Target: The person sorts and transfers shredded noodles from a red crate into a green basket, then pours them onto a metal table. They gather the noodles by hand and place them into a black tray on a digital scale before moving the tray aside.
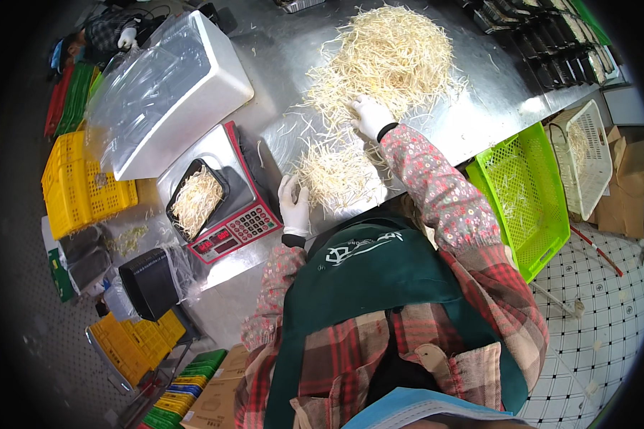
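My left hand (295, 206), in a white glove, rests at the left edge of a small heap of bean sprouts (341, 177), its fingers apart. Farther out, my right hand (371, 115), gloved too, touches the near side of a large pile of bean sprouts (400, 53). Its fingertips are among loose sprouts, and no clump shows in its grip. Left of my left hand stands a red digital scale (236, 233) with a lit display. A black plastic tray (222, 185) filled with sprouts sits on its metal platform.
A white foam box (231, 88) holding clear plastic lids (155, 80) stands beyond the scale. Stacked black trays (553, 59) fill the far right. A green crate (526, 198) is beside the steel table (279, 32). Black empty trays (147, 281) lie left. Another person's gloved hand (127, 38) shows far left.
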